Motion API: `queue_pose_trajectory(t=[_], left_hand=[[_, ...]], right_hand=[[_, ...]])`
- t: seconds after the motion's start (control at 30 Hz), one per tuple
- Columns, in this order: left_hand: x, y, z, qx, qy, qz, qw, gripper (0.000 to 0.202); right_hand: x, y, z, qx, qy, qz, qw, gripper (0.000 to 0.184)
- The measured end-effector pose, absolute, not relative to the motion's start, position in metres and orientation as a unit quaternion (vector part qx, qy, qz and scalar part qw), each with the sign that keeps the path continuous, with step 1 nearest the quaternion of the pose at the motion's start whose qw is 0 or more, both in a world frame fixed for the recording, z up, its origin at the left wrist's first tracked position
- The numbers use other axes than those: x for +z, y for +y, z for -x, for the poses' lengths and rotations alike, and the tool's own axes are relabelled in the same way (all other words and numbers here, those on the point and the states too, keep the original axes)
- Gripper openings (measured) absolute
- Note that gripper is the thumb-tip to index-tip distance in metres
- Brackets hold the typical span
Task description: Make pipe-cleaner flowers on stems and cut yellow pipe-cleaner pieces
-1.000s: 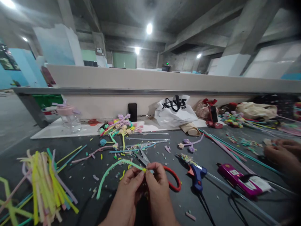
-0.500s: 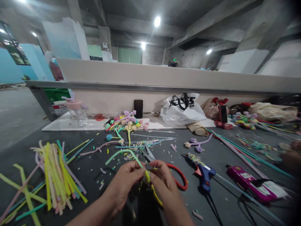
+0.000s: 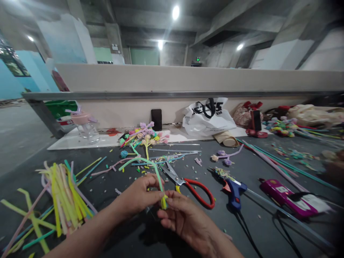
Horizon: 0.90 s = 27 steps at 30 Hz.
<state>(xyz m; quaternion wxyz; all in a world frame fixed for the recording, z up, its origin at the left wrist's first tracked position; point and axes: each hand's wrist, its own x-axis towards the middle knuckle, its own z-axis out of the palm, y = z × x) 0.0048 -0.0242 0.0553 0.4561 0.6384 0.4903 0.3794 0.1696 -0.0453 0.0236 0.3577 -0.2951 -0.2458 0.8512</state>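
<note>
A light green pipe cleaner (image 3: 152, 163) arches up and to the left from between my hands. My left hand (image 3: 143, 193) is closed, pinching its lower part between thumb and fingers. At its lower end is a small yellow pipe cleaner piece (image 3: 163, 203), and my right hand (image 3: 185, 215) closes on it with thumb and fingertips. Part of this joint is hidden by the fingers. Just beyond my right hand lie scissors (image 3: 197, 191) with a red handle, blades spread toward the far left.
A bundle of pipe cleaners (image 3: 66, 193) lies at the left. To the right are a blue glue gun (image 3: 235, 195) and a magenta device (image 3: 286, 199). Fuzzy flowers (image 3: 146, 136), a phone (image 3: 156, 119), a clear cup (image 3: 87, 132) and a white bag (image 3: 208, 118) line the back.
My right hand has turned palm-up and lowered, uncovering the scissors' handle and pivot. The yellow end shows more clearly between my hands. The view has shifted slightly.
</note>
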Motion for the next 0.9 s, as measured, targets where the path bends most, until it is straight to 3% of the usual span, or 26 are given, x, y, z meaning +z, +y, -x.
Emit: queue_pose_trajectory(t=[0.2,0.4,0.57,0.7,0.9], left_hand=[[0.052,-0.025,-0.009,0.346,0.460,-0.728,0.372,0.010],[0.052,-0.027,-0.013,0.342,0.465,-0.735,0.355,0.010],[0.050,-0.030,-0.012,0.381,0.469,-0.656,0.453,0.006],[0.034,-0.036,-0.011,0.424,0.464,-0.551,0.548,0.025],[0.016,-0.045,-0.013,0.459,0.463,-0.486,0.583,0.028]], right_hand=[[0.012,-0.042,-0.168,0.801,-0.260,0.367,0.396,0.030],[0.008,-0.042,-0.166,0.789,-0.255,0.377,0.413,0.038],[0.012,-0.043,-0.168,0.788,-0.253,0.385,0.408,0.036],[0.013,-0.042,-0.170,0.793,-0.256,0.374,0.407,0.036],[0.011,-0.042,-0.168,0.792,-0.283,0.349,0.414,0.034]])
